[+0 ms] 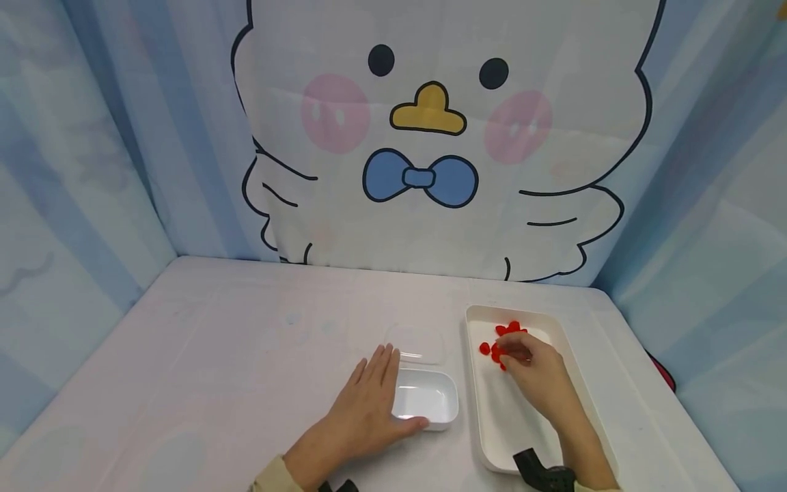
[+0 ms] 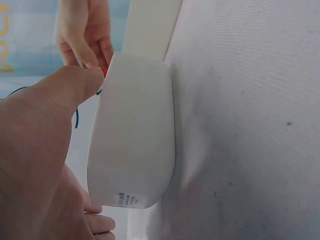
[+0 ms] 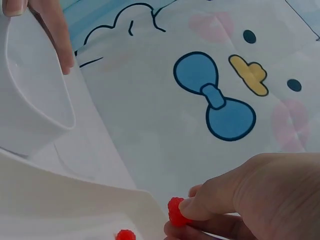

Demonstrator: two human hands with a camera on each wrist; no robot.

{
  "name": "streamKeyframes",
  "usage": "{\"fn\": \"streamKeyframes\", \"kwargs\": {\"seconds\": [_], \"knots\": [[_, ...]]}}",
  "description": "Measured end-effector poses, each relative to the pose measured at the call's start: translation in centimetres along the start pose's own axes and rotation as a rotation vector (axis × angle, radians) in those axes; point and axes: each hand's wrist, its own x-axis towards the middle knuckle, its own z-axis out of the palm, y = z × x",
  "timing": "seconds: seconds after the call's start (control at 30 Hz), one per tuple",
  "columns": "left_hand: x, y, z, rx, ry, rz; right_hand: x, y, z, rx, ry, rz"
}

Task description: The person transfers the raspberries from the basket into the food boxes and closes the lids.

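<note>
A small white plastic box (image 1: 427, 396) stands on the table with its top open. My left hand (image 1: 369, 410) rests against its left end, fingers straight, thumb along the near rim. In the left wrist view that thumb (image 2: 75, 87) touches the upper edge of the box (image 2: 132, 130). Over the white tray (image 1: 501, 427), my right hand (image 1: 541, 376) pinches a red raspberry (image 3: 177, 212) between thumb and fingers. Several more red raspberries (image 1: 485, 348) lie in the far part of the tray, partly hidden by that hand.
Just behind the box lies a clear plastic lid (image 1: 418, 344). The tray stands close to the right of the box. A fabric backdrop (image 1: 424, 239) with a cartoon bird closes off the table's far edge, and curtains (image 1: 725, 273) hang at both sides.
</note>
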Motion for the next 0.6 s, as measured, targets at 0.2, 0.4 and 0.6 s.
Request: {"fn": "streamKeyframes", "kwargs": {"seconds": [0.2, 0.4, 0.6], "knots": [[0.1, -0.2, -0.1, 0.000, 0.009, -0.028, -0.1, -1.3, 0.1, 0.029, -0.014, -0.058], [0.1, -0.4, 0.0, 0.014, 0.000, -0.028, -0.2, -2.8, 0.8, 0.051, -0.028, -0.100], [0.1, -0.3, 0.0, 0.026, -0.009, -0.036, -0.6, -4.1, 2.0, 0.080, -0.049, -0.097]]}}
